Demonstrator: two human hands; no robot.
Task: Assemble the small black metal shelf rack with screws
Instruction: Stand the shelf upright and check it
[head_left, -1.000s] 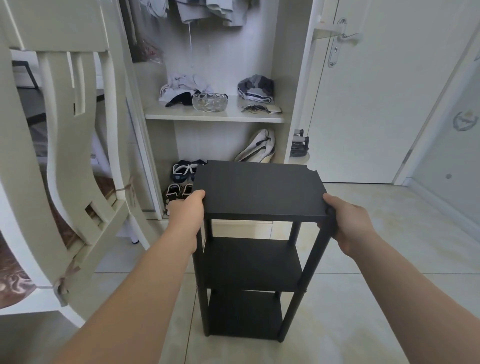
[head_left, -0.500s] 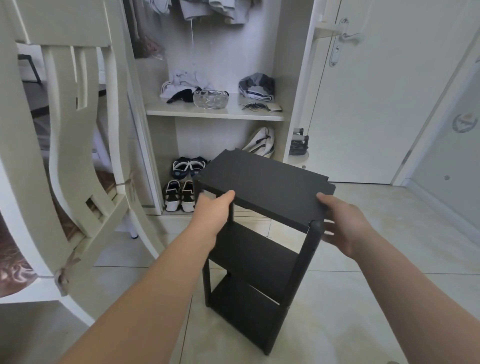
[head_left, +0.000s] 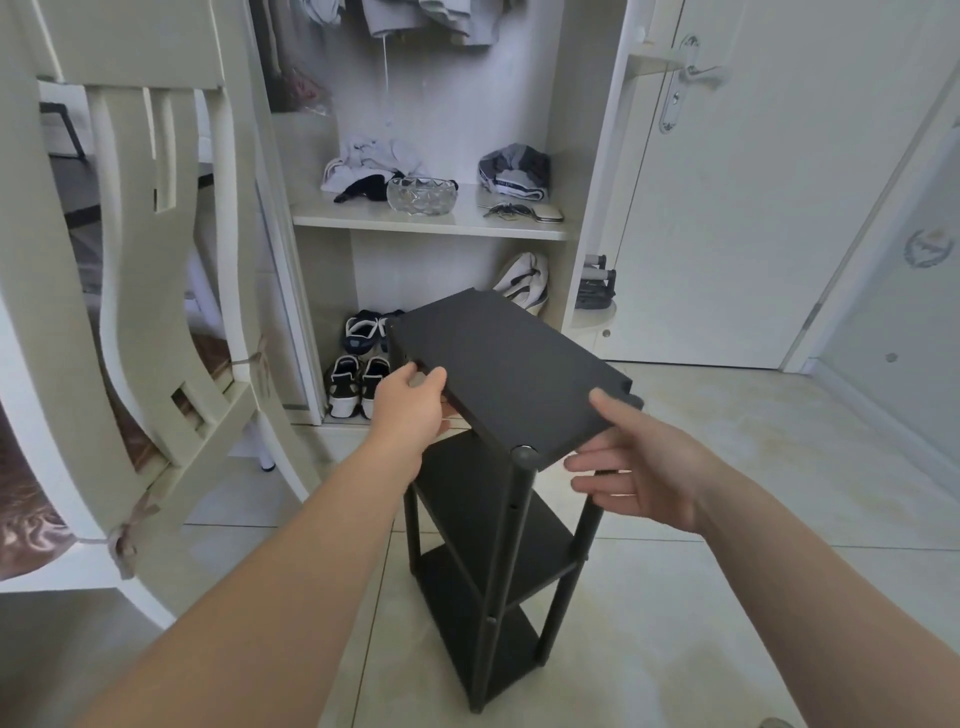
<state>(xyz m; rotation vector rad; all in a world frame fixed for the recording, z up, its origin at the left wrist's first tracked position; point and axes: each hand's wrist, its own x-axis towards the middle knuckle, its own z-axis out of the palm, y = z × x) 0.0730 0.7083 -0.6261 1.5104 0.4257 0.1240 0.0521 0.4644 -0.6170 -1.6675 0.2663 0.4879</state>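
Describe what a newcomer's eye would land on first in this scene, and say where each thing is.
The small black three-tier metal shelf rack dominates the centre, its top panel turned at an angle. The left hand grips that panel's left edge, while the right hand spreads straight fingers at the near right corner. Behind, an open white wardrobe holds a clear cut-glass bowl on its shelf and shoes at the bottom.

The left hand (head_left: 415, 402) and the right hand (head_left: 644, 467) are bare, and behind each wrist the left forearm (head_left: 291, 571) and the right forearm (head_left: 810, 571) run uncovered to the edge of view.
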